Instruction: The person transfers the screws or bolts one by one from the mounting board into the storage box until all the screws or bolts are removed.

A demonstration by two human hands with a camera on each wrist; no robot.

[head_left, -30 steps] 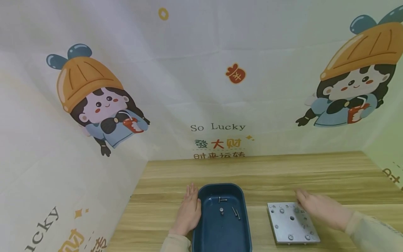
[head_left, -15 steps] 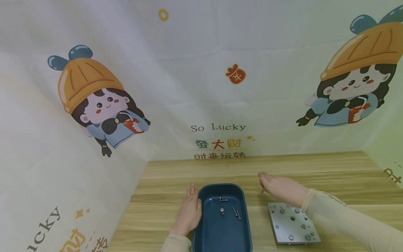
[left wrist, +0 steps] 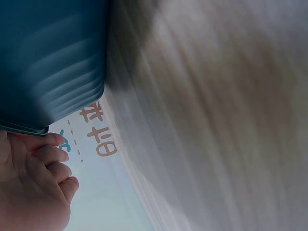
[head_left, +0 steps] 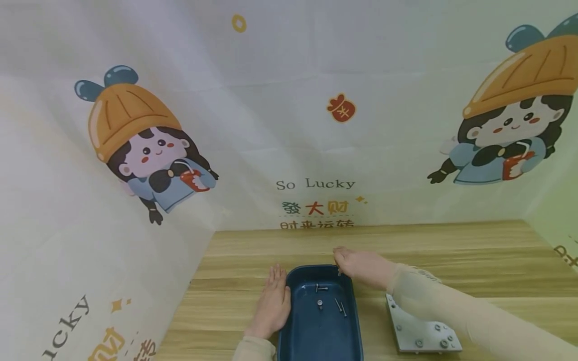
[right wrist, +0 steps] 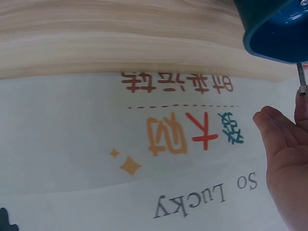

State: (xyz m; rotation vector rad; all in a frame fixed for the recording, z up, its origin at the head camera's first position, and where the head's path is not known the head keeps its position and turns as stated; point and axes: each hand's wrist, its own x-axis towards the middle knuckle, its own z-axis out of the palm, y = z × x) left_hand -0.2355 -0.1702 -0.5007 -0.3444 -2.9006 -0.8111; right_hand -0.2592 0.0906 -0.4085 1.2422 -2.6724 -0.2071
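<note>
A dark blue tray [head_left: 321, 331] stands on the table with several small metal screws [head_left: 341, 307] lying inside it. My left hand [head_left: 271, 306] rests along the tray's left rim, its fingers extended away from me in the head view. In the left wrist view, that hand [left wrist: 36, 178] touches the rim from outside. My right hand [head_left: 365, 265] is at the tray's far right corner. Between its fingertips it pinches a threaded screw [right wrist: 301, 79], seen at the edge of the right wrist view. The right hand [right wrist: 286, 154] partly leaves that frame.
To the right of the tray lies a silver metal plate [head_left: 417, 328] with holes and several screw heads, partly hidden by my right sleeve [head_left: 433, 301]. The wooden table [head_left: 253, 245] meets a printed cloth backdrop [head_left: 253, 125] behind and at both sides.
My right hand has lifted from over the metal plate and travelled left to the tray's far right corner, carrying a screw. The left hand stays against the tray.
</note>
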